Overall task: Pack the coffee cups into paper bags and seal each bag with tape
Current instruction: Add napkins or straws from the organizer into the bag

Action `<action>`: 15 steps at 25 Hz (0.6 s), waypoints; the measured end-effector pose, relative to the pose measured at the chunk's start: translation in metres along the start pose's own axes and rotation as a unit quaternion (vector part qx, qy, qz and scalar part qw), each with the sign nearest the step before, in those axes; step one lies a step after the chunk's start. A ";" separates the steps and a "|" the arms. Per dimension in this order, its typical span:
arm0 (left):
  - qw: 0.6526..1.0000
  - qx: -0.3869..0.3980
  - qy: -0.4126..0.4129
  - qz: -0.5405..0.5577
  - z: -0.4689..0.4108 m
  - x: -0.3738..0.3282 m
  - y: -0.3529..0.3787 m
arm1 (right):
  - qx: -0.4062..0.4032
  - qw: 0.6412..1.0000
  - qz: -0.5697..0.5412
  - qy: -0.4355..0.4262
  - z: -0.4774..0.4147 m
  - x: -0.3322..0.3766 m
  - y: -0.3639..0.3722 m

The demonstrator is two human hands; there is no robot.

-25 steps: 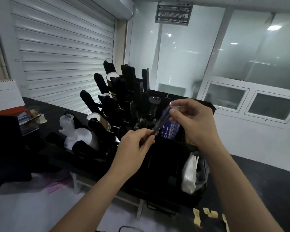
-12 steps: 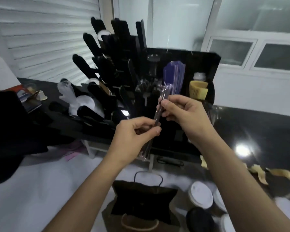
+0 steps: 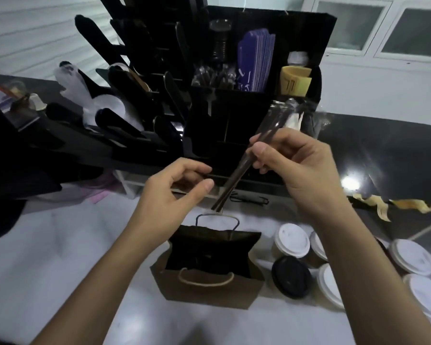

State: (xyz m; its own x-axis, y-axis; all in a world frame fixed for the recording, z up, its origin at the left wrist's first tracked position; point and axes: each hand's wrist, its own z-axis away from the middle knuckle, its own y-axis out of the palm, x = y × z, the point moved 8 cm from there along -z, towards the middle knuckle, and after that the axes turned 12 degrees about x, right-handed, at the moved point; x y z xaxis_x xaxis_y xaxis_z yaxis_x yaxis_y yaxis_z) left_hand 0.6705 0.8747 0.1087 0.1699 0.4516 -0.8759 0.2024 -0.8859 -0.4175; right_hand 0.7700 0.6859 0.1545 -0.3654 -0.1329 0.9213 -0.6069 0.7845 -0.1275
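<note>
Your right hand [image 3: 296, 165] pinched a thin dark pair of sticks in a clear wrapper [image 3: 237, 175] between thumb and curled fingers, holding it tilted, with the upper end toward the black organiser [image 3: 306, 38] and the lower end pointing down at the bag. Your left hand [image 3: 169, 197] hung just beside the lower part of the sticks, fingers loosely curled, thumb and forefinger apart, with nothing visible between them; I could not tell whether the thumb touched the wrapper.

The brown paper bag [image 3: 209, 296] stood open on the white surface [image 3: 35, 270] directly below both hands, one rope handle lying over its front panel. Just to its right stood the coffee cups: a white-lidded cup [image 3: 292, 241], a black-lidded cup [image 3: 291, 276] in front of it, and more white-lidded cups [image 3: 412, 256] further right, close together and all outside the bag. Its inside was too dark to make out.

Behind them, yellowish tape strips [image 3: 383, 207] lay along the edge of the dark part of the surface. The organiser held purple cards [image 3: 256, 63] and a yellow sleeve [image 3: 295, 80].
</note>
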 end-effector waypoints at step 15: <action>0.963 0.057 -0.088 -0.250 0.060 0.084 0.010 | -0.175 0.983 -0.056 0.022 0.077 -0.037 -0.054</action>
State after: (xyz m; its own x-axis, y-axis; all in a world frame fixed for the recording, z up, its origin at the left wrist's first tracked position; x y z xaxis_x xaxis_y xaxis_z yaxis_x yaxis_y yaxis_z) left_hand 0.6290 0.8975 0.0169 -0.0896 0.8083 -0.5819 0.1082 -0.5729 -0.8124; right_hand 0.7620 0.6015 0.0987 -0.2749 -0.2105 0.9381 -0.3582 0.9279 0.1033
